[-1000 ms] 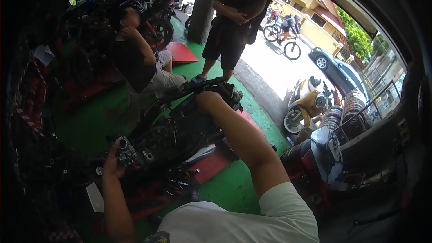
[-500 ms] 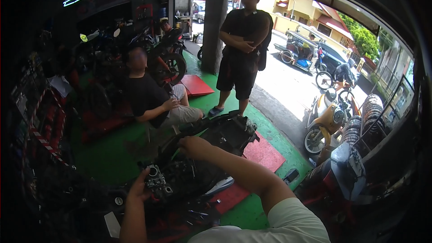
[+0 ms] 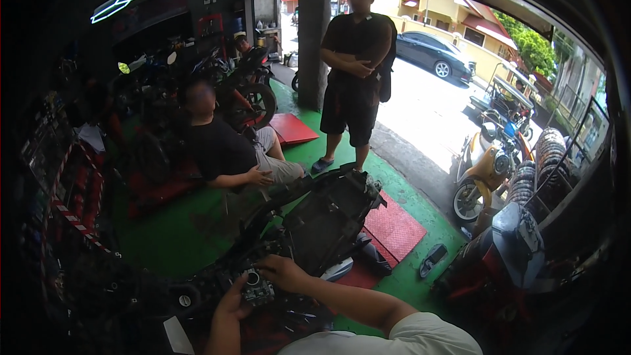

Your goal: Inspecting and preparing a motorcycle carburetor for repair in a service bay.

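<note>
Both hands meet on a small metal engine part (image 3: 255,287) at the front end of a stripped black motorcycle frame (image 3: 328,217) standing on the green floor (image 3: 171,236). The left hand (image 3: 231,302) grips the part from below, fingers curled on it; the right hand (image 3: 282,271) rests fingertips on its top. A seated person (image 3: 227,151) and a standing person (image 3: 351,72) are beyond the frame, with a red mat (image 3: 394,227) beside it.

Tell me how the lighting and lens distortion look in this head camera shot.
Head view: strong fisheye bend with a black rim; the street outside is glaring and overexposed, while the shop interior at left sinks into deep shadow. Both hands, left and right, on the small engine part are dim but readable.
</note>
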A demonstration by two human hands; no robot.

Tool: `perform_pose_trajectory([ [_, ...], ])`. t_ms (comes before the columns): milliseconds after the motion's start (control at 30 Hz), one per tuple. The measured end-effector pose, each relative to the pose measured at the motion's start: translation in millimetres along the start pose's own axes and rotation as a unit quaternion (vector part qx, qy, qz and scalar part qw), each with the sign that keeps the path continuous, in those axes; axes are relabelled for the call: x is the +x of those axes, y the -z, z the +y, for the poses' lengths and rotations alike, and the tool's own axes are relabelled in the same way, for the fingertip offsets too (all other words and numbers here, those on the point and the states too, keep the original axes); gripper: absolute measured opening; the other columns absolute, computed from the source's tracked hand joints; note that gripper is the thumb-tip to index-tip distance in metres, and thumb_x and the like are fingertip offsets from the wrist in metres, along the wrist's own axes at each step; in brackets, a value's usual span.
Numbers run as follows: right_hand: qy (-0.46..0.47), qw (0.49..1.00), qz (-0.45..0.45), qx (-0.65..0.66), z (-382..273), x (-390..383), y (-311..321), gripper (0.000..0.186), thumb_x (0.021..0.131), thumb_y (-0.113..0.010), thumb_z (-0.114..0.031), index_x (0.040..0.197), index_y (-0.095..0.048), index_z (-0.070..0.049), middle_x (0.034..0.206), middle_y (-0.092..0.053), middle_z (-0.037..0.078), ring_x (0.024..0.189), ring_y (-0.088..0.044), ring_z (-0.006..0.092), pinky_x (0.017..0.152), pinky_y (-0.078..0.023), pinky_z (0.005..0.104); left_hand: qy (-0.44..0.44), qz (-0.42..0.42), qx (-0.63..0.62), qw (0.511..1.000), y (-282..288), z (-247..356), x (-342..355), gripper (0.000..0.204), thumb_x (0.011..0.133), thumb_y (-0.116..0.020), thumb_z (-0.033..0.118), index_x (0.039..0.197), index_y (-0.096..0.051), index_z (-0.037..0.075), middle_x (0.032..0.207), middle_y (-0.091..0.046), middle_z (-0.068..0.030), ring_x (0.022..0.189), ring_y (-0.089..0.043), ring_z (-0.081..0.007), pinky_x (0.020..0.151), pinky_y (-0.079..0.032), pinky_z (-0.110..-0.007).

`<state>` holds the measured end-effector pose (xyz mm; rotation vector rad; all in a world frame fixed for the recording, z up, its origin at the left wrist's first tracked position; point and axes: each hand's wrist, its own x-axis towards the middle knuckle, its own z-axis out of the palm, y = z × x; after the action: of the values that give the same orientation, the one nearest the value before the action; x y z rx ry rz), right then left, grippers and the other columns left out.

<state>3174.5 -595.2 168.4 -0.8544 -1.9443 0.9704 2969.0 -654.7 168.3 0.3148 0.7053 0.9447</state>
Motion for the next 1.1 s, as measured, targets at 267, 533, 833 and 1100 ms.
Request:
perform_pose_trajectory([
  [267, -0.091, 0.993, -0.061, 0.05, -4, 0, 1, 0.026, 0.09, -0.072, -0.012, 0.114, -0.072, -0.003, 0.105, -0.07, 0.016, 0.098, -0.071, 0.0307, 0.086, -0.056, 0.0385, -0.006, 0.015, 0.027, 1.0, 24, -14, -3, 0.054, 0.095, -0.068, 0.045, 0.131, -0.058, 0.005, 0.114, -0.07, -0.0185, 0.102, -0.07, -0.0354, 0.089, -0.058, -0.059],
  [533, -0.094, 0.99, -0.033, 0.097, 5, -13, -10, 0.027, 0.09, -0.076, -0.014, 0.113, -0.071, -0.002, 0.103, -0.073, 0.012, 0.096, -0.071, 0.0216, 0.087, -0.056, 0.0335, -0.002, 0.014, 0.006, 1.0, 9, -19, -12, 0.055, 0.094, -0.069, 0.044, 0.131, -0.057, 0.005, 0.114, -0.069, -0.0197, 0.103, -0.07, -0.0362, 0.09, -0.058, -0.059],
  [833, -0.091, 0.99, -0.038, 0.1, 8, -16, -8, 0.026, 0.09, -0.076, -0.014, 0.113, -0.071, -0.001, 0.104, -0.074, 0.012, 0.097, -0.071, 0.0195, 0.088, -0.056, 0.0328, -0.006, 0.037, -0.019, 0.999, 2, -23, -19, 0.048, 0.097, -0.067, 0.037, 0.129, -0.058, 0.003, 0.113, -0.07, -0.019, 0.103, -0.07, -0.0378, 0.093, -0.057, -0.057],
  [1100, -0.077, 0.987, -0.047, 0.134, 6, -17, 5, 0.027, 0.091, -0.075, -0.015, 0.114, -0.072, -0.002, 0.106, -0.074, 0.012, 0.098, -0.071, 0.0195, 0.089, -0.056, 0.0325, -0.002, 0.034, -0.009, 0.999, -5, -22, -15, 0.046, 0.096, -0.068, 0.036, 0.128, -0.059, 0.003, 0.113, -0.07, -0.018, 0.101, -0.07, -0.0348, 0.092, -0.058, -0.054],
])
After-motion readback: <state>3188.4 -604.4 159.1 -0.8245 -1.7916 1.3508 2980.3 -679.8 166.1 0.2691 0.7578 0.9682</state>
